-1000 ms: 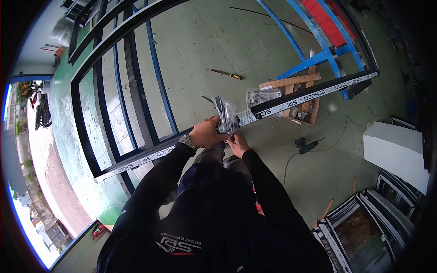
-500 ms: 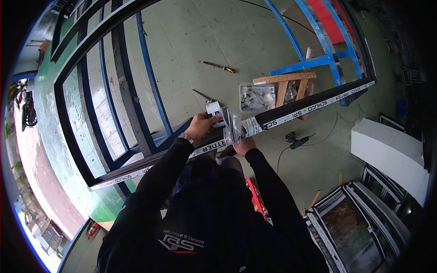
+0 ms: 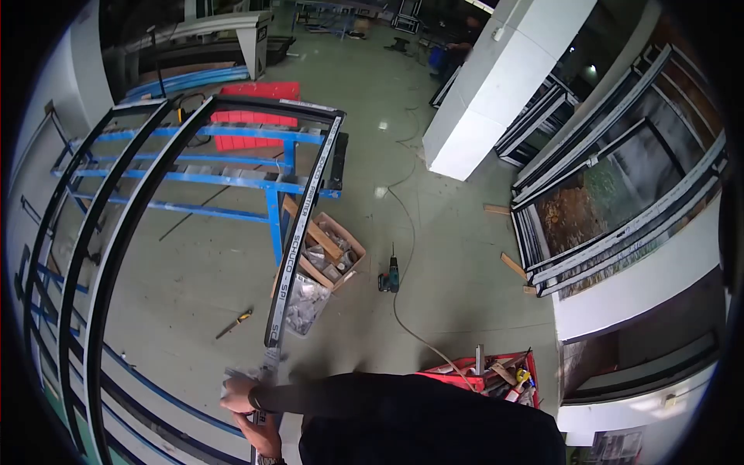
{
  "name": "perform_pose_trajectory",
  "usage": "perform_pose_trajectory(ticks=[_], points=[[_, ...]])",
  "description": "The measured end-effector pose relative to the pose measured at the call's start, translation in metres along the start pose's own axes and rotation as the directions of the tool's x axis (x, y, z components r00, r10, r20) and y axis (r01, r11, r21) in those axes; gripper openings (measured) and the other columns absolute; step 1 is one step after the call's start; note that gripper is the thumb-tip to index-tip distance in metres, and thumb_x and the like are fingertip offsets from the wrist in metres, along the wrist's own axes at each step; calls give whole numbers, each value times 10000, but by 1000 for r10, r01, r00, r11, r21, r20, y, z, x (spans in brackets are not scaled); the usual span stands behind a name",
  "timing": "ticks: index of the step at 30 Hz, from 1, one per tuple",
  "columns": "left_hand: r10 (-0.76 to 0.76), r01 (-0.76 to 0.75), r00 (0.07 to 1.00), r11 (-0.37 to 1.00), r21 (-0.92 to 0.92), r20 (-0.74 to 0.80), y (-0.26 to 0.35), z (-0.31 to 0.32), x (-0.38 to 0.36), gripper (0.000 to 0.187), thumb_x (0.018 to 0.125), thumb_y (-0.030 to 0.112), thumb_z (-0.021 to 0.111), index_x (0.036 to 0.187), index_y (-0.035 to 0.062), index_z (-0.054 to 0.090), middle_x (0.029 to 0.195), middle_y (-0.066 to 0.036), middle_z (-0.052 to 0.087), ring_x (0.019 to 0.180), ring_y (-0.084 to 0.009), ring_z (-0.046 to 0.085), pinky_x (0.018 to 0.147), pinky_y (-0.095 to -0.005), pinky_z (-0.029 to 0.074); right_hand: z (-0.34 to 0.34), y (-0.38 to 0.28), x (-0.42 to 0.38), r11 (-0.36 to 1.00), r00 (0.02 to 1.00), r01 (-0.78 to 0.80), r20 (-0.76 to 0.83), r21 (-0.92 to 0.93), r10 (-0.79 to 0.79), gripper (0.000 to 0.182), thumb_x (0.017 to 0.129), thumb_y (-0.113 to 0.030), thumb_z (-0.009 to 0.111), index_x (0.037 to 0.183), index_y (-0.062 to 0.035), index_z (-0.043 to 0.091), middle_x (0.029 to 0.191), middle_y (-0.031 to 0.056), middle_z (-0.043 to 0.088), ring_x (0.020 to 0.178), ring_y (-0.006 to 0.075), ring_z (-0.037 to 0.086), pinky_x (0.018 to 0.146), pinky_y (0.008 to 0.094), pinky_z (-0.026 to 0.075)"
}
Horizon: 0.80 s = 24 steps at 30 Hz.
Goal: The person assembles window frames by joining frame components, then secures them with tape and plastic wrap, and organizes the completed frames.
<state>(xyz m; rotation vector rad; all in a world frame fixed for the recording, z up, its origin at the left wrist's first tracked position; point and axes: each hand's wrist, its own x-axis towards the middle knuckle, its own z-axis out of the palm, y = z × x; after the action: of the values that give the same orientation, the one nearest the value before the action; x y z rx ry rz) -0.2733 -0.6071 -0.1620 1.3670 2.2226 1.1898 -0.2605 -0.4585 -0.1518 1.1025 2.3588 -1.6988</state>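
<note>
My right hand [image 3: 239, 394] is closed at the near end of the black door or window frame, over a crumpled clear plastic bag [image 3: 232, 375]. Just below it is my left hand [image 3: 263, 436], with a watch at the wrist; its fingers are partly hidden behind the right hand and blurred. Both hands are close to the frame bar [image 3: 298, 244], which carries white printed tape. The bag's contents cannot be made out.
Blue trestles [image 3: 275, 186] support the frame. Beside it stand a plastic tub [image 3: 306, 306] and a cardboard box [image 3: 353, 244]. A file [image 3: 234, 323], a corded drill [image 3: 390, 275] and a red toolbox [image 3: 465, 380] are on the floor. Glazed frames [image 3: 612, 194] lean at right beside a white pillar [image 3: 473, 116].
My view has swung right, bringing the pillar, red toolbox and far workshop into sight. The hands now appear lower left and nearer each other, the right above the left, still by the plastic bag.
</note>
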Motion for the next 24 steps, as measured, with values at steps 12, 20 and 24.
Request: perform_pose_trajectory(ticks=[12, 20, 24], points=[[-70, 49, 977, 993, 111, 200, 17, 2, -16, 623, 1005, 504, 464, 1375, 3, 447, 1066, -233, 669, 932, -406, 667, 814, -466, 532, -50, 68, -161, 917, 992, 80, 62, 392, -113, 410, 966, -343, 553, 1197, -6, 573, 795, 159, 711, 519, 213, 657, 460, 359, 510], [-234, 119, 907, 940, 320, 351, -10, 35, 21, 769, 911, 596, 582, 1337, -43, 539, 1149, -313, 653, 1069, -480, 623, 858, -492, 501, -53, 112, -142, 991, 968, -87, 243, 101, 61, 441, 974, -332, 560, 1337, -85, 515, 886, 131, 633, 732, 257, 607, 705, 440, 510], [-217, 80, 861, 951, 299, 460, 3, 49, 41, 647, 920, 528, 608, 1152, -74, 649, 1062, -323, 666, 1028, -457, 645, 798, -493, 496, -45, 124, -116, 994, 978, 1, 209, 107, -24, 600, 918, -254, 586, 1483, -130, 426, 1135, 151, 649, 934, 296, 624, 773, 487, 525]])
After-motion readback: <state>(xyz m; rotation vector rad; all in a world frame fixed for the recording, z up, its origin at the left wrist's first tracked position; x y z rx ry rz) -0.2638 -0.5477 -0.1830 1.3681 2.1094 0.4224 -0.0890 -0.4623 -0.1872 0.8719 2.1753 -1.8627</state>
